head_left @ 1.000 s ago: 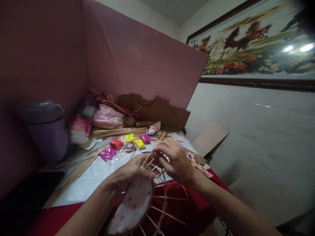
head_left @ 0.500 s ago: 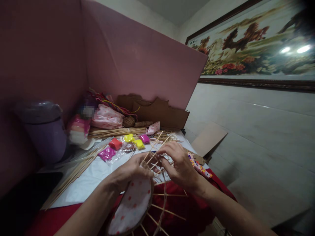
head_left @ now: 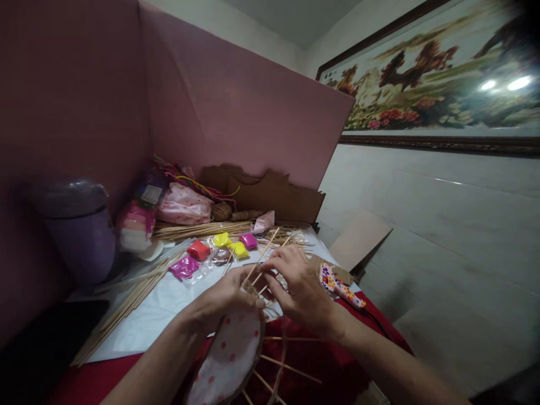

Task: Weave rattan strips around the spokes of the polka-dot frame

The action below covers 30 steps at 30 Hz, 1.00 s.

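Observation:
My left hand [head_left: 236,289] is closed on the edge of an oval base [head_left: 230,354] covered in white cloth with red dots. Thin wooden sticks [head_left: 291,368] fan outward from the base's rim. With fingers pinched, my right hand [head_left: 293,281] is at the upper sticks, close beside the left fingers. A length of twine [head_left: 282,354] hangs from near the right fingers down across the lower sticks. The right fingertips seem to hold that twine, though they partly hide it. Some twine is wound around the sticks by the left thumb.
Clay packets [head_left: 198,250] in several colours lie on the white sheet [head_left: 147,320]. Sticks [head_left: 126,309] lie along the left, with a twine ball [head_left: 221,211] behind. A purple bin [head_left: 82,242] stands left. Flowered fabric [head_left: 341,287] lies right. Cardboard [head_left: 274,194] leans at the back.
My right hand has shifted slightly left and closer to my left hand, among the upper sticks. My left hand keeps its hold on the base.

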Tool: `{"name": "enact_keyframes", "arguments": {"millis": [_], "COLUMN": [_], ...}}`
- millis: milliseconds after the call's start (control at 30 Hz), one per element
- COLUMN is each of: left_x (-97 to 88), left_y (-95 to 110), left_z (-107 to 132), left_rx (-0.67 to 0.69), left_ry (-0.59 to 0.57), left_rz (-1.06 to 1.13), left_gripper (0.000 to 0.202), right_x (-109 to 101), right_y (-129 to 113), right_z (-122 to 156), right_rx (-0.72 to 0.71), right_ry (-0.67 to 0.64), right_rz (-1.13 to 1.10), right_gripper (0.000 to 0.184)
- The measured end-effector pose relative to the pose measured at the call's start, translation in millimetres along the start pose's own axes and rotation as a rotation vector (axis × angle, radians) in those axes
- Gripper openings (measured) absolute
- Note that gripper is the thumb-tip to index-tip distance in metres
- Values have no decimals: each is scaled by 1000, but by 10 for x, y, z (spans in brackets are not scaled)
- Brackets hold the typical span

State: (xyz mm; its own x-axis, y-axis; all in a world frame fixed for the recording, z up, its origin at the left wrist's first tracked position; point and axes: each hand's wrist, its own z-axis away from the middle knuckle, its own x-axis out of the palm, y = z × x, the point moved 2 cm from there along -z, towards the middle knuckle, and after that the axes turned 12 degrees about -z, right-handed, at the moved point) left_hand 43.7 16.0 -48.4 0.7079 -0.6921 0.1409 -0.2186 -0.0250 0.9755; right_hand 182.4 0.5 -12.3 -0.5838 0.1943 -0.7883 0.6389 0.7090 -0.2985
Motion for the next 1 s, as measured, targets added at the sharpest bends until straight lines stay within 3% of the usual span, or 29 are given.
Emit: {"name": "enact_keyframes", "arguments": {"millis": [367, 733, 833, 933, 1000], "left_x": [-28, 7, -28, -104, -146], "left_y": [-74, 7, 6, -14, -27], "left_z": [-13, 12, 17, 24, 25], "left_rx": [20, -21, 7, -1, -5], "left_ry": [-14, 29, 45, 116, 176], "left_rz": [-15, -92, -71, -69, -51], "left_gripper": [36, 32, 34, 33, 33], "right_x": [19, 13, -55, -175, -204], "right_y": [13, -26, -24, -71, -130], "right_z": [-15, -50, -39, 55, 168], "right_rx": [9, 9, 6, 2, 31], "right_ry": [4, -5, 107, 298, 347], "right_rz": [-33, 12, -6, -87, -185], "right_gripper": [13, 13, 15, 11, 7]}}
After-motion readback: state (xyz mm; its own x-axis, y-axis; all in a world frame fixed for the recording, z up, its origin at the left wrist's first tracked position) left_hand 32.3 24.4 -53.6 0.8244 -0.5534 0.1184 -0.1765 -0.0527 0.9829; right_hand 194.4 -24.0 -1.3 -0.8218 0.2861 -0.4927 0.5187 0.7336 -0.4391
